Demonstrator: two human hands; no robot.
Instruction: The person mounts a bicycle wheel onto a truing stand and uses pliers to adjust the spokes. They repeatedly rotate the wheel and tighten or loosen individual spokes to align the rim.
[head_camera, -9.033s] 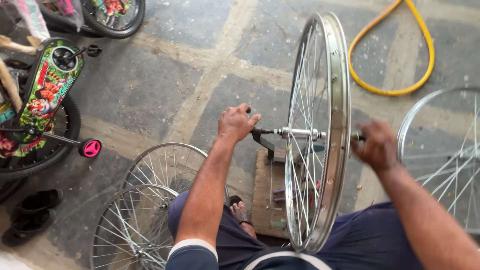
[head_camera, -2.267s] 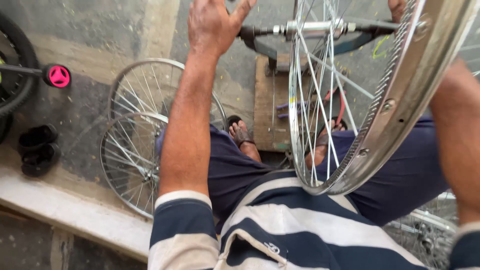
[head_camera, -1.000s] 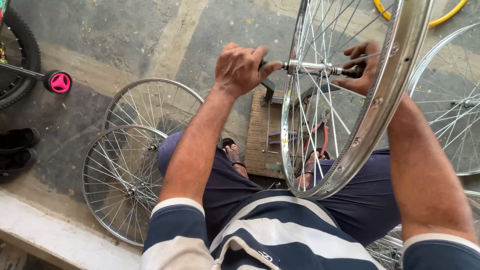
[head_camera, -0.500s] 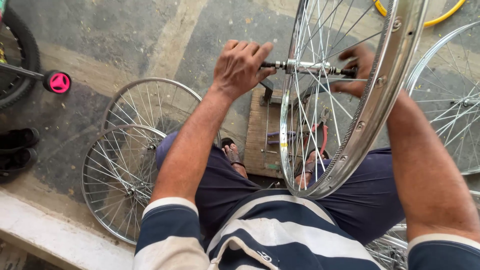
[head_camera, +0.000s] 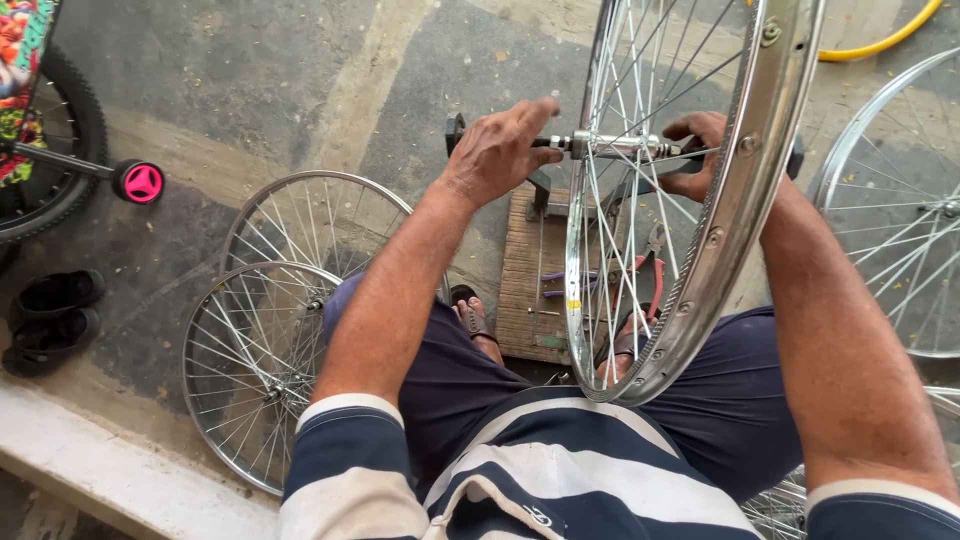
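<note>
My left hand (head_camera: 500, 150) and right hand (head_camera: 700, 155) grip the axle ends (head_camera: 610, 146) of the upright bicycle wheel (head_camera: 700, 290); seemingly truing—steady spin needed.

Concrete floor (head_camera: 250, 90): 2 spare wheels (head_camera: 280, 330), sandals (head_camera: 50, 320), wood board (head_camera: 530, 290) w/ pliers (head_camera: 655, 265).

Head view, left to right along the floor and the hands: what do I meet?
Black sandals → pink training wheel → two bare wheel rims lying flat → left hand → upright spoked wheel, with the right hand behind its spokes → another rim at the right edge.
</note>
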